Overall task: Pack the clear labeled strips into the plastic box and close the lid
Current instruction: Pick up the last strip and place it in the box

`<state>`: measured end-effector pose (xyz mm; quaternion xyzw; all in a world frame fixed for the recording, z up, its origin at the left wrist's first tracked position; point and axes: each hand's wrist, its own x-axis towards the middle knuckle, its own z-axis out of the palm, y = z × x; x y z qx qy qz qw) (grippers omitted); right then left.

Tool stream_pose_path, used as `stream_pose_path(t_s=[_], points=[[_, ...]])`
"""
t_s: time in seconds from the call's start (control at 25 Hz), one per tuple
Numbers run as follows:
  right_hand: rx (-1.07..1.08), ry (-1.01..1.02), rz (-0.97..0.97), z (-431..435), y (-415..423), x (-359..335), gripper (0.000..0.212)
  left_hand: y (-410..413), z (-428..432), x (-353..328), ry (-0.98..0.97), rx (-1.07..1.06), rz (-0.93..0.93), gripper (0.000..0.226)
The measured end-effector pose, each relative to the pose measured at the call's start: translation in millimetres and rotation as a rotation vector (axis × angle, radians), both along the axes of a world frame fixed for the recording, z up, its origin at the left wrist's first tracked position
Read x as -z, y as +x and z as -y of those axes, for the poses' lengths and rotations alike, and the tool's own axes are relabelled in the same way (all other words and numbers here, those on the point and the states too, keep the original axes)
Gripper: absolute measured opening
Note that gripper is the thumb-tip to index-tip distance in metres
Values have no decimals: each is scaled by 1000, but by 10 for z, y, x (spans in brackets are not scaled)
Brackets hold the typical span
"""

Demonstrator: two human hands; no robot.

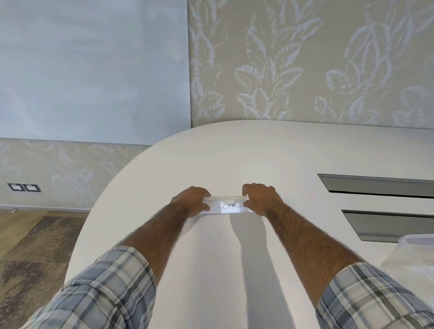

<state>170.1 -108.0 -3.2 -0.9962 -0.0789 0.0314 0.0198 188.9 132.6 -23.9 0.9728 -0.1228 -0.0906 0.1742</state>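
Note:
A clear strip [228, 204] with a handwritten label reading "OSTRICH" is held level just above the white table [211, 159]. My left hand [190, 200] grips its left end and my right hand [260, 198] grips its right end, fingers curled over the top edge. The clear plastic box [415, 257] sits at the right edge of the view, partly cut off; its lid and contents cannot be made out.
Two dark rectangular slots [384, 186] [394, 225] are recessed in the table to the right. The table's rounded edge curves away at left, with patterned carpet [20, 250] below. A leaf-patterned wall stands behind.

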Motion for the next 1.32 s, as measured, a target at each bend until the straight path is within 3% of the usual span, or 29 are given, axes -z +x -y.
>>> stream_pose_path(t_s=[0.12, 0.44, 0.8, 1.32], points=[[15, 21, -59, 50, -103, 11, 48, -79, -2, 26, 12, -5, 19, 42], [40, -10, -13, 135, -443, -66, 39, -349, 42, -196, -25, 14, 59, 39], [86, -39, 69, 329, -899, -917, 45, -666, 215, -939, -74, 94, 155, 39], [246, -107, 226, 1857, -2104, -2126, 41, -1545, 1851, -2032, -197, 252, 318, 33]])
